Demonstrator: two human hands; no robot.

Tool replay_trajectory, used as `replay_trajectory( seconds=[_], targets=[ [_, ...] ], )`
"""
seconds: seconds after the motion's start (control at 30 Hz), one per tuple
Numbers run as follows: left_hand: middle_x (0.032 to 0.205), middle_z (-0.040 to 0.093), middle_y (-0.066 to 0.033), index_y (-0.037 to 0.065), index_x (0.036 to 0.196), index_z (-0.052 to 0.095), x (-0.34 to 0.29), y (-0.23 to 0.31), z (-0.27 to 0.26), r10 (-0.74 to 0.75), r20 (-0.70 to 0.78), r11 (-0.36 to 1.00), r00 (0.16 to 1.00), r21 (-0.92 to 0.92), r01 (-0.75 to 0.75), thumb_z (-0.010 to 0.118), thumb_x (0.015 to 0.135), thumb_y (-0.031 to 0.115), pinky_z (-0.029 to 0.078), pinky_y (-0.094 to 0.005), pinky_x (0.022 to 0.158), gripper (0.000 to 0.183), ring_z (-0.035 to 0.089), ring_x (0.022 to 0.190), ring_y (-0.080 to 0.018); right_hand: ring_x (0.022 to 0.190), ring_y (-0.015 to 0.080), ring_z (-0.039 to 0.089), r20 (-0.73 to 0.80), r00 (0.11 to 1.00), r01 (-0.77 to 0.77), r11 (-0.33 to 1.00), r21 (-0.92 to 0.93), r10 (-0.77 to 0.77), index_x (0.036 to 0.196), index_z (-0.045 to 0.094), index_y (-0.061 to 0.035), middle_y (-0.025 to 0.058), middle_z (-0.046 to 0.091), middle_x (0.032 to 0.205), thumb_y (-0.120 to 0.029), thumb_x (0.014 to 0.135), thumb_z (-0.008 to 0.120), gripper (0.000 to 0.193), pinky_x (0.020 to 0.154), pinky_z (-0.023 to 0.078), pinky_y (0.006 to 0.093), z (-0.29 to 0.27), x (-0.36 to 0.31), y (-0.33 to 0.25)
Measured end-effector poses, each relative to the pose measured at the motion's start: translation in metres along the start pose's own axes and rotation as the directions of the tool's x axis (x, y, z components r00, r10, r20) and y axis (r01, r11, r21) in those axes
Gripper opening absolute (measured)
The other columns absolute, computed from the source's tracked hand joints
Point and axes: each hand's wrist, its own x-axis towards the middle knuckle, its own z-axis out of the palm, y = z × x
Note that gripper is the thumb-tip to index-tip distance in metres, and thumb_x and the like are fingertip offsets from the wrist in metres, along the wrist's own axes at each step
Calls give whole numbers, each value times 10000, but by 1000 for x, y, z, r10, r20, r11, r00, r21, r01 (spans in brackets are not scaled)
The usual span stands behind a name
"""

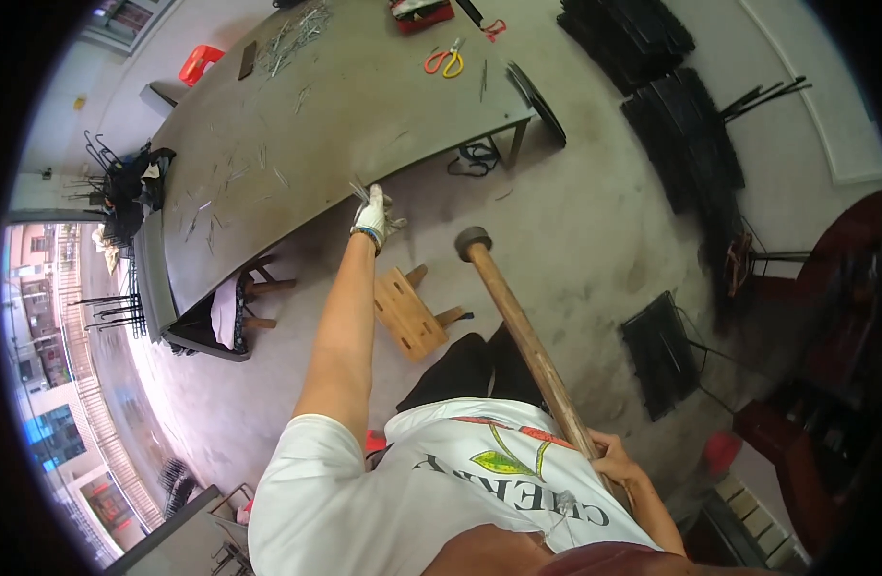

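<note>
My left hand [374, 216], in a white glove with a band at the wrist, reaches out to the near edge of a large grey table [335, 134]. Its fingers are closed on a few thin metal wires [359, 192], which stick out over the tabletop. My bare right hand [616, 461] is wrapped around the lower part of a long wooden pole [523, 331] close to my body. The pole slants up and away across the floor and ends in a dark round head [474, 242].
More metal wires [297, 38] lie piled and scattered on the table, with red-and-yellow-handled scissors [446, 60] near its right end. A wooden stool [409, 312] stands before me. Black stacked panels [681, 134] line the right; a red stool [201, 63] is beyond the table.
</note>
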Motion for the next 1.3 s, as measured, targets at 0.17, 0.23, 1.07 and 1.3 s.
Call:
replay_trajectory(
  seconds=[0.17,0.23,1.07,1.3],
  targets=[
    [769,550,-132,25,854,543,7,38,37,134,64,977,989,157,-143,495,898,402,492,-364,510,382,519,608,-217,805,120,579,-195,977,-95,993,-69,80,1166,564,10,50,626,944,-46,610,694,574,755,452,237,-32,40,-31],
    [669,564,-95,34,838,574,27,49,35,2,228,999,974,33,-9,503,893,393,444,-336,438,370,501,458,-192,784,131,581,-229,969,-117,989,-86,94,1155,571,9,56,628,931,-58,610,693,562,740,459,246,-40,54,-43],
    [1218,469,-236,61,1277,373,399,231,93,508,-413,533,756,840,100,673,713,457,455,-457,867,752,507,1078,-407,578,208,539,-457,525,-413,684,601,718,858,561,-25,94,572,691,-250,698,635,285,563,454,310,-8,243,-251],
    [1116,522,-167,114,1130,535,411,271,208,539,340,-12,770,918,-397,654,740,368,456,-425,855,480,530,1020,-336,622,195,566,-413,755,-222,792,569,509,910,550,-18,102,588,744,-215,711,618,288,593,478,309,-38,304,-272]
  ],
)
